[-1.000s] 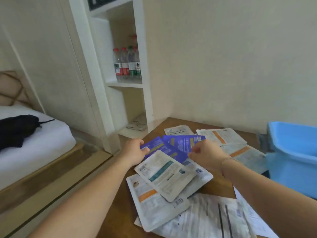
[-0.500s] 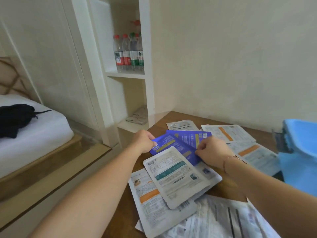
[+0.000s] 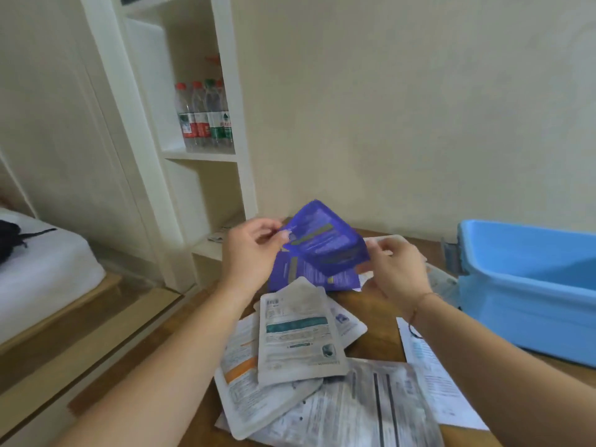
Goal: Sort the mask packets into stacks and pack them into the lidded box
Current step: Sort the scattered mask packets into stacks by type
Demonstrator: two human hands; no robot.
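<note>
Lifted off the desk since the earlier frame, two glossy purple mask packets [image 3: 325, 250] are now held in the air above the desk's far edge. Left hand [image 3: 250, 253] pinches their left edge; right hand [image 3: 392, 262] pinches their right edge. White foil mask packets [image 3: 298, 337] lie overlapped on the wooden desk [image 3: 371, 321], toward its near edge. An open light-blue plastic box [image 3: 529, 285] sits at the desk's right edge.

One head-worn camera looks forward and down from the person's own eye line, close over the wooden table [image 3: 374, 321], facing the cream wall [image 3: 403, 101] and white shelving [image 3: 232, 130]; wide-angle, edges bowed.
</note>
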